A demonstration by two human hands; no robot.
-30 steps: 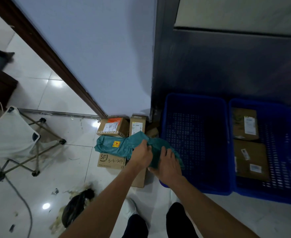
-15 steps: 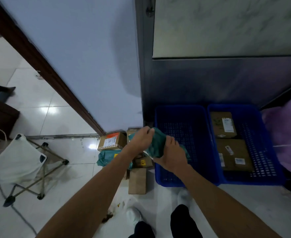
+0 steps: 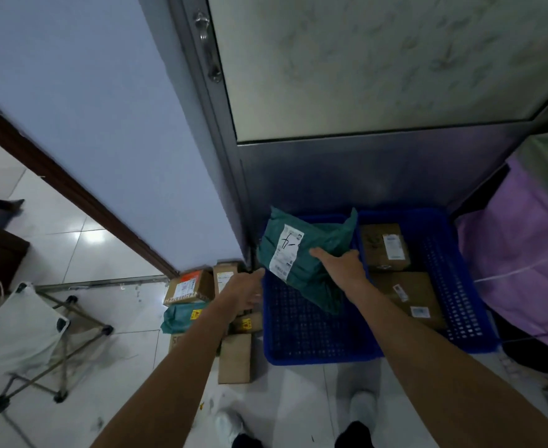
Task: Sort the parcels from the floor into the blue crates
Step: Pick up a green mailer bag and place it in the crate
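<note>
Two blue crates sit side by side below the fingers. The left crate (image 3: 314,355) lies under the right hand, and the right crate (image 3: 460,305), just past that hand's knuckles, carries two cardboard boxes (image 3: 385,247). The green mailer bag (image 3: 298,253) hangs tilted over the left crate, label up. The right hand (image 3: 342,268) grips it, thumb on top, fingers (image 3: 351,255) curled over its far side. The left hand (image 3: 245,291) is loose and holds nothing, its fingers (image 3: 259,273) just beside the bag's lower left edge. More parcels (image 3: 185,286) lie on the floor (image 3: 104,253) under that wrist.
</note>
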